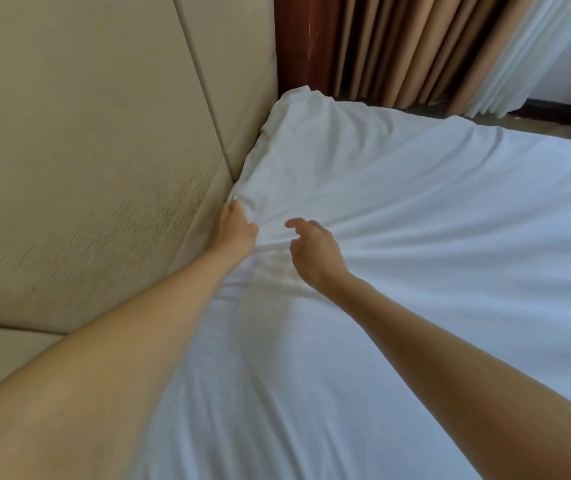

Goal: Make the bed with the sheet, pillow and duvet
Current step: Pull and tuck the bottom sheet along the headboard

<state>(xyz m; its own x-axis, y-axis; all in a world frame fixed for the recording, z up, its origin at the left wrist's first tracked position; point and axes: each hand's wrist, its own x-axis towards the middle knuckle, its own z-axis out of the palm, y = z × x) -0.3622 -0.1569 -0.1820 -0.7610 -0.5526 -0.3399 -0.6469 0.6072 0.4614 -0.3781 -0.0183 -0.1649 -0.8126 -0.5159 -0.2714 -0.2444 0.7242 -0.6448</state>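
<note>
A white sheet (398, 209) covers the mattress and fills most of the view. Creases fan out across it from the spot near my two hands. My left hand (237, 226) reaches into the gap between the mattress edge and the padded headboard, and its fingers grip a bunched fold of the sheet there. My right hand (313, 247) hovers just above the sheet beside the left one, fingers loosely curled and holding nothing. No pillow or duvet is in view.
The beige padded headboard (86, 150) rises along the left. Brown curtains (398, 46) and a white sheer curtain (533, 57) hang behind the bed's far corner (298, 98). A strip of dark floor (554, 123) shows beyond the far edge.
</note>
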